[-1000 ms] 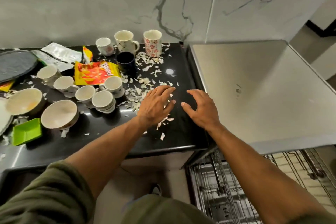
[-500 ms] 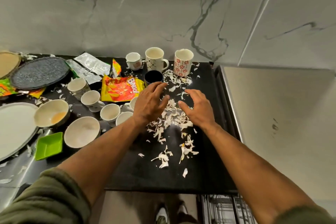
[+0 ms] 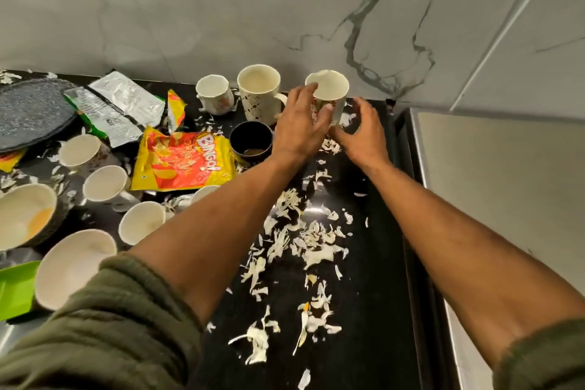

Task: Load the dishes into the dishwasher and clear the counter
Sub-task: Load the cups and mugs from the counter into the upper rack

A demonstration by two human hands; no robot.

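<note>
At the back of the black counter, near the marble wall, both hands meet at a floral mug. The left hand has its fingers loosely spread and slightly curved, fingertips on the mug's left side near the rim, thumb against its front. The right hand sits low by the mug's base, its fingers curled inward; whether they pinch anything I cannot tell. White scraps lie scattered over the counter between the forearms. Left of the mug stand 2 more mugs, a patterned one and a smaller one, with a dark cup in front and a chip bag beside it.
</note>
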